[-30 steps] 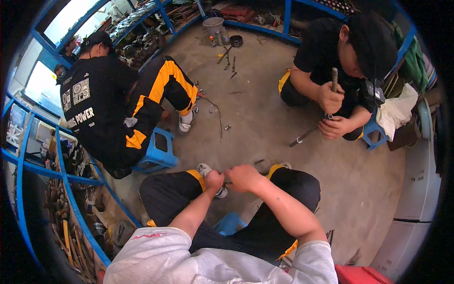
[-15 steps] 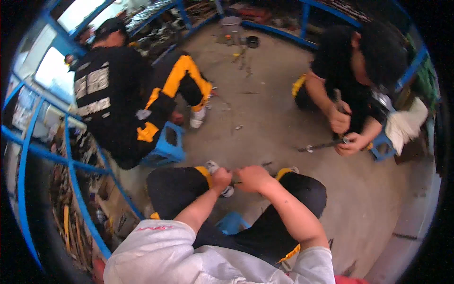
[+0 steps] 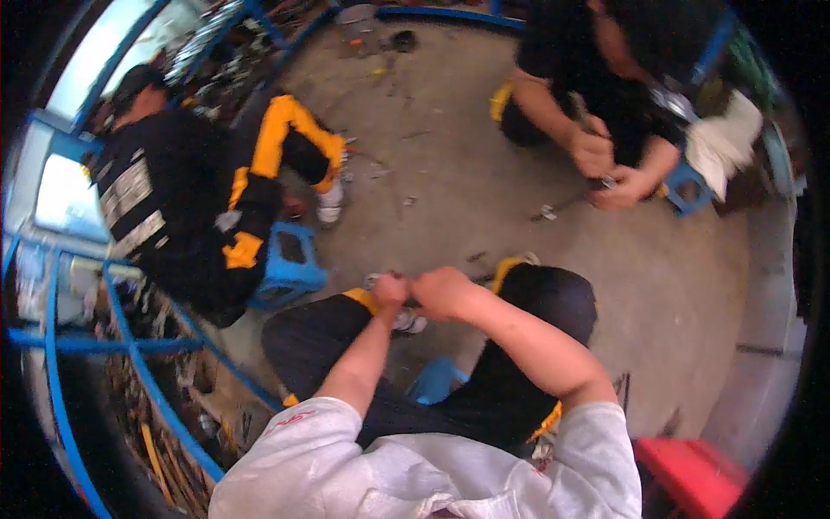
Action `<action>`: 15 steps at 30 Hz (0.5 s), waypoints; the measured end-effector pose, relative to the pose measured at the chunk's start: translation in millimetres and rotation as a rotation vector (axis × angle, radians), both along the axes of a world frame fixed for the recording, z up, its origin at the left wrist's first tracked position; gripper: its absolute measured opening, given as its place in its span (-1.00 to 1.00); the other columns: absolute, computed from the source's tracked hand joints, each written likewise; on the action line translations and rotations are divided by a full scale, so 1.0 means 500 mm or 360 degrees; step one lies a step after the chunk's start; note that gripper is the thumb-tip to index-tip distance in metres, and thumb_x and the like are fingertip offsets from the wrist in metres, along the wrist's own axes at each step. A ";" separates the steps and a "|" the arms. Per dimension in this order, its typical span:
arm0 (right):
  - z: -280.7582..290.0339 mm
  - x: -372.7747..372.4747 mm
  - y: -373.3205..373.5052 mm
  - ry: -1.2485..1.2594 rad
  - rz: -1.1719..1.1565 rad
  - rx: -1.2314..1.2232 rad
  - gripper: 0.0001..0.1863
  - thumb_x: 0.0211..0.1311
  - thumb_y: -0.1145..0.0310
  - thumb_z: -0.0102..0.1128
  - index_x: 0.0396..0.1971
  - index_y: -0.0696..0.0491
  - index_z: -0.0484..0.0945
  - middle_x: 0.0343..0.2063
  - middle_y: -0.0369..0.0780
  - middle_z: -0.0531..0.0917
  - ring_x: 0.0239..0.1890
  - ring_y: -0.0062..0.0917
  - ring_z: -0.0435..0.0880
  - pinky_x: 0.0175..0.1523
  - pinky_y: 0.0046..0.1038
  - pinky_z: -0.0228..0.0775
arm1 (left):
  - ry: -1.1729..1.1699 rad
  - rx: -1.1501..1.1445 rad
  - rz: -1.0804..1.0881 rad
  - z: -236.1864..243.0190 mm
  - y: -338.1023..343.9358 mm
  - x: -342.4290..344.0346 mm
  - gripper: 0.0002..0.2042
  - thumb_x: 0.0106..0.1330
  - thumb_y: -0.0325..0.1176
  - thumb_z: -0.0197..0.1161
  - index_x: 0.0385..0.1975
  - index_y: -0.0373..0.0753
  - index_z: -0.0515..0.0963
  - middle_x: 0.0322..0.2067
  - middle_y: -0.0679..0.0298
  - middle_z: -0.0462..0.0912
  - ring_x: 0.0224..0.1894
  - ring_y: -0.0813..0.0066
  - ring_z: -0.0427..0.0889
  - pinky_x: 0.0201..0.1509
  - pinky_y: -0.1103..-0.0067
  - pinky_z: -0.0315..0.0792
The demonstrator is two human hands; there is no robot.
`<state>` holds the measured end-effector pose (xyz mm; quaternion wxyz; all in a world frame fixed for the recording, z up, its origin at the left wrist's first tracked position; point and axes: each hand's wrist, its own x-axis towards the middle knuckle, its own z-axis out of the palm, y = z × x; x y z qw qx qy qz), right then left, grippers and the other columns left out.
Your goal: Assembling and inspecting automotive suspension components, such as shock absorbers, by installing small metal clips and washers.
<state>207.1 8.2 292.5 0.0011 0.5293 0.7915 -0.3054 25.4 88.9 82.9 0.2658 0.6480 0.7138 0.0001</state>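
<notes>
My left hand (image 3: pixel 392 290) and my right hand (image 3: pixel 443 292) meet in front of my knees, above my shoe (image 3: pixel 410 323). Both are closed, fingers curled in toward each other. Something small and dark shows between them, but blur and the fingers hide what it is. A short dark piece (image 3: pixel 476 257) lies on the floor just past my right hand.
A co-worker sits on a blue stool (image 3: pixel 290 264) at the left. Another, far right, grips a dark rod-like tool (image 3: pixel 566 206). Blue metal racks (image 3: pixel 143 372) holding rods line the left. A red object (image 3: pixel 696 476) stands lower right; a bucket (image 3: pixel 356 24) is at the back.
The whole view has shifted and turned, so the co-workers appear further left and the red object shows more. My hands stay together, slightly higher in the picture.
</notes>
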 end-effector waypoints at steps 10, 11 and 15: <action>0.060 -0.022 0.045 0.0147 0.0048 0.0167 -0.70 0.00 0.21 0.24 -0.27 0.04 0.61 -0.40 -0.09 0.68 -0.30 -0.18 0.67 -0.21 -0.19 0.52 | -0.0942 0.0391 0.0036 -0.262 0.139 -0.217 -0.65 0.13 -0.12 0.13 -0.35 -0.32 0.61 -0.35 -0.08 0.63 -0.25 -0.12 0.60 -0.13 0.21 0.47; 0.051 -0.021 0.052 0.0168 0.0033 0.0131 -0.71 0.01 0.21 0.22 -0.28 0.03 0.62 -0.41 -0.09 0.68 -0.29 -0.18 0.67 -0.22 -0.20 0.52 | -0.0299 0.0359 -0.0444 -0.273 0.122 -0.178 -0.66 0.12 -0.11 0.15 -0.37 -0.30 0.60 -0.36 -0.05 0.64 -0.26 -0.09 0.60 -0.15 0.21 0.46; 0.042 0.075 0.055 -0.0018 -0.0183 -0.0060 -0.72 0.02 0.21 0.22 -0.28 0.02 0.62 -0.39 -0.09 0.68 -0.27 -0.18 0.67 -0.21 -0.20 0.52 | -0.0734 0.0479 -0.0518 0.006 -0.079 0.059 -0.71 0.07 -0.11 0.21 -0.39 -0.20 0.63 -0.36 0.10 0.66 -0.26 0.02 0.60 -0.21 0.28 0.47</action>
